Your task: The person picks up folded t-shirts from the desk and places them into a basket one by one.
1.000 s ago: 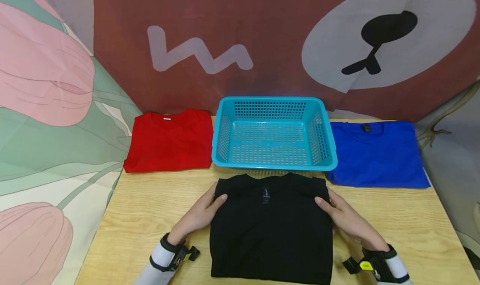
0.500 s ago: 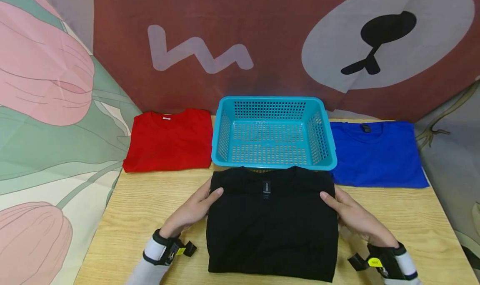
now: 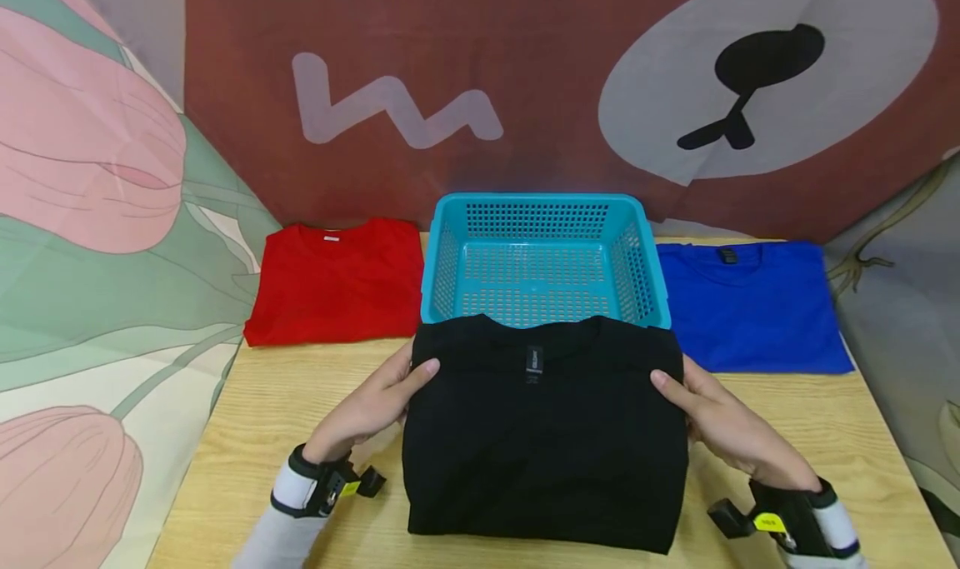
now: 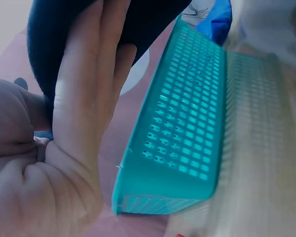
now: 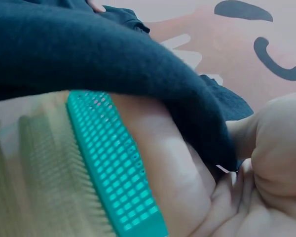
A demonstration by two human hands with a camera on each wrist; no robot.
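Observation:
A folded black T-shirt [image 3: 543, 444], its neck label showing, is held up off the table in front of the basket. My left hand [image 3: 378, 402] grips its left edge, thumb on top and fingers underneath. On the opposite edge my right hand [image 3: 731, 423] holds it the same way. Both wrist views show the fingers running beneath the cloth, with the left fingers [image 4: 86, 74] fairly straight. Just behind the shirt stands a turquoise plastic basket [image 3: 431, 261] with nothing in it; the shirt's collar edge covers part of its front rim in the head view.
A folded red T-shirt [image 3: 337, 286] lies left of the basket. On the right is a folded blue T-shirt [image 3: 757, 311]. The wooden table [image 3: 262, 436] ends at a printed cloth backdrop [image 3: 540, 77] with a bear face.
Both hands have raised the black T-shirt and carried it forward towards the basket, so it looks larger and overlaps the rim. The basket and the other two shirts stay put.

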